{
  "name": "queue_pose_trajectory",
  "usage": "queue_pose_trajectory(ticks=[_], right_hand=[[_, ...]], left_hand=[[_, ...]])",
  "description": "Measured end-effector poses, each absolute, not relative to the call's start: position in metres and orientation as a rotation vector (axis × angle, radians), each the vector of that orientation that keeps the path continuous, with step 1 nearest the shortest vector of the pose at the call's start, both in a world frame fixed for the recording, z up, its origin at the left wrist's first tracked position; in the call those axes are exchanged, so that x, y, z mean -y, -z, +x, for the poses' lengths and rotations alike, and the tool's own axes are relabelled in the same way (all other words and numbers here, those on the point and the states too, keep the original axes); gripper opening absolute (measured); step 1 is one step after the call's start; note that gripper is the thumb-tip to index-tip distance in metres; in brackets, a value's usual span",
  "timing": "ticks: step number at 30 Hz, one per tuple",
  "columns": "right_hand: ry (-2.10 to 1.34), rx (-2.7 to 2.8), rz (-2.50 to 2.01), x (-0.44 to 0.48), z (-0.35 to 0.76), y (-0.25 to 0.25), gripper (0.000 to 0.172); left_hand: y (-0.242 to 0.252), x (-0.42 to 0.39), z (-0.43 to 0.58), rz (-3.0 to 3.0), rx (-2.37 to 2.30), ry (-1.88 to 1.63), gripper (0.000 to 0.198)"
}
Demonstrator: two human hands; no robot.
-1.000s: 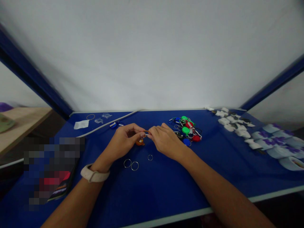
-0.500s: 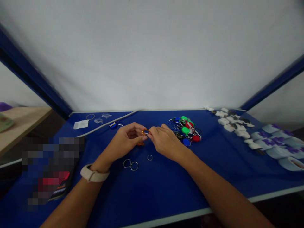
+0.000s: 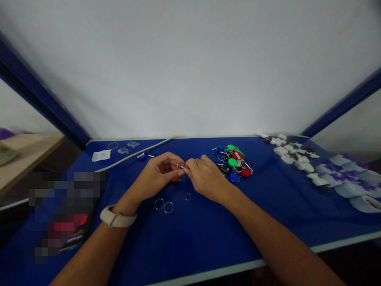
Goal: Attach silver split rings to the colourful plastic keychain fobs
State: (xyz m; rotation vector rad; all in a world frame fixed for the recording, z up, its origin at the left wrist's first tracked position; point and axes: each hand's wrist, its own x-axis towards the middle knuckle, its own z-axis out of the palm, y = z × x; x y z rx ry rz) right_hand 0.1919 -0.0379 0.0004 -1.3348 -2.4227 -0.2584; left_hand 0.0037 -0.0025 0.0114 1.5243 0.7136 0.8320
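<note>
An orange carabiner (image 3: pixel 179 164) is held between my two hands above the blue table. My left hand (image 3: pixel 160 172) pinches it from the left, and an orange piece (image 3: pixel 176 179) shows just under those fingers. From the right, the fingertips of my right hand (image 3: pixel 205 174) close on its other end, which they largely cover. Nearer to me on the table lie two larger metal rings (image 3: pixel 168 207) side by side and one smaller ring (image 3: pixel 187 196). Beyond my left hand rests a blue badge reel (image 3: pixel 142 156) with its clip.
A pile of red, green, blue and black badge reels (image 3: pixel 232 162) lies right of my hands. Farther right are white clustered pieces (image 3: pixel 287 153) and pale cups with purple decoration (image 3: pixel 345 178). A grey cable (image 3: pixel 133 156), a white paper (image 3: pixel 101 155) and clear plastic scraps (image 3: pixel 123 151) lie at the back left.
My hands stay almost in the same place, both still gripping the orange carabiner, which has turned very slightly. The things on the table have not moved.
</note>
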Motion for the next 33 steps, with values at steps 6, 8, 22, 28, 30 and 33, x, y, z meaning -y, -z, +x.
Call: queue_pose_trajectory(ticks=[6, 8, 22, 28, 30, 33], right_hand=[[0.213, 2.391, -1.316, 0.039, 0.19, -0.001, 0.035], [0.185, 2.375, -1.304, 0.04, 0.189, -0.001, 0.035], [0.065, 2.291, -1.261, 0.041, 0.188, -0.001, 0.031], [0.054, 2.199, -1.33, 0.038, 0.192, 0.0, 0.029], [0.032, 2.142, -1.377, 0.036, 0.195, 0.001, 0.029], [-0.023, 2.077, -1.423, 0.034, 0.198, 0.003, 0.029]], left_hand=[[-0.012, 0.002, 0.002, 1.483, -0.702, -0.815, 0.025], [-0.013, 0.002, 0.002, 1.474, -0.691, -0.816, 0.025], [-0.008, -0.001, 0.0, 1.466, -0.675, -0.791, 0.026], [-0.005, -0.001, -0.001, 1.499, -0.69, -0.76, 0.024], [-0.006, 0.0, 0.0, 1.547, -0.701, -0.702, 0.02], [-0.007, 0.002, 0.0, 1.615, -0.705, -0.569, 0.017]])
